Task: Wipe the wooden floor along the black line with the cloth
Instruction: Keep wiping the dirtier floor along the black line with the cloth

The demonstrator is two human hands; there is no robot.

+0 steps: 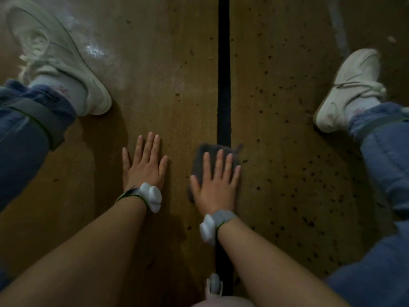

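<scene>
Right hand flat with straight fingers pressing a grey fuzzy cloth onto the matte black line, left hand spread flat on glossy, speckled wooden floor

Right hand presses grey cloth over black line.

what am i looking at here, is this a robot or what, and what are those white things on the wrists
No machine here: one camera worn on a person's head looks down at their own hands. The left hand lies flat on the wooden floor. The right hand presses a grey cloth onto the black line with straight fingers. The white wrist devices are strapped on; what they do I cannot tell. White shoes sit at either side, and dark specks dot the floor right of the line.
</scene>
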